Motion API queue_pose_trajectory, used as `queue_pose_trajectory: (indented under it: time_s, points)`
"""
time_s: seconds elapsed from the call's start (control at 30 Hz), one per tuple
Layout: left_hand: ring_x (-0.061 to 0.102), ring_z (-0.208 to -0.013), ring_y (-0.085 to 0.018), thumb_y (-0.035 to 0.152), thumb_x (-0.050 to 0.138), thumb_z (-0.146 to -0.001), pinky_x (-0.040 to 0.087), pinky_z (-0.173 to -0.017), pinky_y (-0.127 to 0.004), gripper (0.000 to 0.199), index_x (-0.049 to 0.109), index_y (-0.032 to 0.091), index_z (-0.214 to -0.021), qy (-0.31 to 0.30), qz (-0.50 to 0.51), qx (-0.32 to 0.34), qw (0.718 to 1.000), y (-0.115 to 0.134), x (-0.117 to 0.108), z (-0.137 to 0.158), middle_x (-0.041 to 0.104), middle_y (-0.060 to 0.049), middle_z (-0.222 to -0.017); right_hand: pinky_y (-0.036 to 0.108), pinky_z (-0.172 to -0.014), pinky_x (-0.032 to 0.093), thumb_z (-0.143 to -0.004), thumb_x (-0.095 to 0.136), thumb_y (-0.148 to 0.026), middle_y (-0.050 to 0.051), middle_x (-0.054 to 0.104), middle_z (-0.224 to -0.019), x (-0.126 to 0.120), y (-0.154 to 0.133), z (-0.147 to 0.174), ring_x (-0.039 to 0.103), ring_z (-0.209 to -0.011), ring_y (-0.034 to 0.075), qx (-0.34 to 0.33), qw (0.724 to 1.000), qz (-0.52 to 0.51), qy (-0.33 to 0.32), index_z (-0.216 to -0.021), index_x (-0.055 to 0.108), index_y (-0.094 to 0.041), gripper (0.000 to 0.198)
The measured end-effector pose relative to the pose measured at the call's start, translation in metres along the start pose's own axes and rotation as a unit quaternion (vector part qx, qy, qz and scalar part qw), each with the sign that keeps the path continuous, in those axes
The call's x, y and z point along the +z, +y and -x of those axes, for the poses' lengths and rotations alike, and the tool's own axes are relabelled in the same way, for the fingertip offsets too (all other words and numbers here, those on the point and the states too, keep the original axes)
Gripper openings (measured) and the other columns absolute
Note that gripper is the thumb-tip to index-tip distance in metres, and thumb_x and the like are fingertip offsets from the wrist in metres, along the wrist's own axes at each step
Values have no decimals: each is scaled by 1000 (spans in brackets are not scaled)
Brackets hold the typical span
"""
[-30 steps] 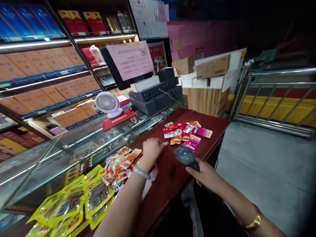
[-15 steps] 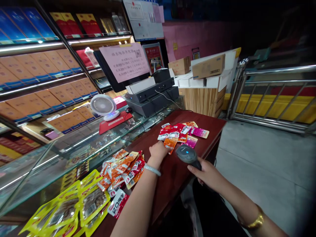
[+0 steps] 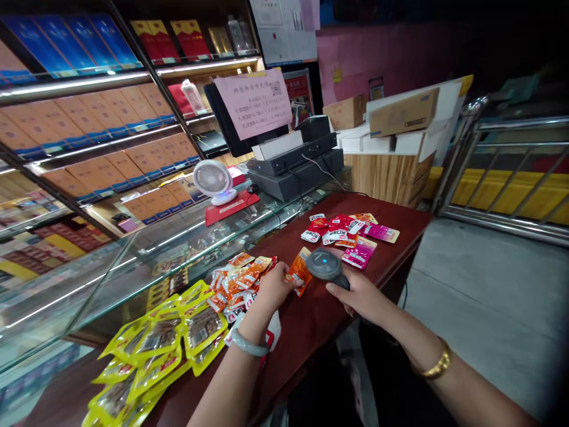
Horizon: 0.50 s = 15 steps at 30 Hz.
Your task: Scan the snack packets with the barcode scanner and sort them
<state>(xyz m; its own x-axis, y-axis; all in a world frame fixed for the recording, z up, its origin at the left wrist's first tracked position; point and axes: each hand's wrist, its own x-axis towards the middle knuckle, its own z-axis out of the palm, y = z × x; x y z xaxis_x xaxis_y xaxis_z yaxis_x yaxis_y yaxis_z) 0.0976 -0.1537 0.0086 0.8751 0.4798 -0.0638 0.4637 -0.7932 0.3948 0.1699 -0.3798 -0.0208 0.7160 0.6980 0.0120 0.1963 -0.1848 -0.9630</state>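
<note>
My left hand (image 3: pixel 274 289) pinches an orange snack packet (image 3: pixel 300 270) just above the dark red tabletop. Wrapped round the handle of a grey barcode scanner (image 3: pixel 326 265) is my right hand (image 3: pixel 359 295); the scanner's head is close to that packet's right side. Left of my left hand lies a pile of orange and red packets (image 3: pixel 243 276), partly hidden by the hand and forearm. Yellow-edged clear packets (image 3: pixel 202 326) are heaped farther left. Beyond the scanner sits another group of red and white packets (image 3: pixel 338 225), with purple packets (image 3: pixel 361 251) at its right.
A glass display counter (image 3: pixel 146 255) runs along the table's left side. On it stand a small white fan (image 3: pixel 213 179), a monitor with a pink sheet (image 3: pixel 255 104) and a dark cash drawer (image 3: pixel 293 178). Boxed goods fill the shelves behind. A metal railing (image 3: pixel 524 172) is at the right.
My left hand has drawn the orange packet away from the far group, left toward the near pile. The scanner's head has come close to it. The view has shifted left.
</note>
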Motion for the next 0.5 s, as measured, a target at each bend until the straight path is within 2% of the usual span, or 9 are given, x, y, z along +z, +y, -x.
queue_pose_trajectory:
  time_s: [0.13,0.23,0.4,0.43,0.5]
  points:
    - [65,-89,-20,41,76,-74,43,-74,-26,35,57,22,-97,24,13,5,1000,-3,-10,10,71,-2,-95,22,-39,40,-91,56,-49,-9,50,-46,11,-5,-6,53,-37,14,-5,999,-20,-26,-114,54,-19,37]
    - [66,-92,-23,42,75,-74,43,-75,-27,38,57,23,-102,31,-23,-32,999,-12,-21,14,72,-4,-97,22,-38,40,-91,56,-50,-9,49,-47,13,-8,-5,51,-37,13,-7,999,-39,-36,-111,54,-19,37]
    - [67,-98,-29,52,65,-82,45,-80,-34,42,57,24,-111,42,-126,-130,983,-54,-44,31,73,-7,-100,23,-41,41,-89,60,-49,-7,53,-48,7,-14,6,53,-39,14,-1,999,2,-45,-115,58,-18,40]
    - [66,-100,-31,54,61,-84,45,-83,-37,43,57,22,-113,59,-151,-144,976,-63,-46,36,72,-9,-103,23,-43,41,-89,61,-47,-7,54,-49,5,-14,9,54,-41,14,1,999,13,-44,-116,59,-18,40]
    - [60,-111,-35,54,57,-86,43,-92,-43,49,55,19,-121,138,-205,-148,958,-75,-47,43,68,-14,-116,24,-46,42,-88,62,-44,-6,54,-49,1,-12,15,56,-43,15,5,999,28,-36,-117,61,-18,38]
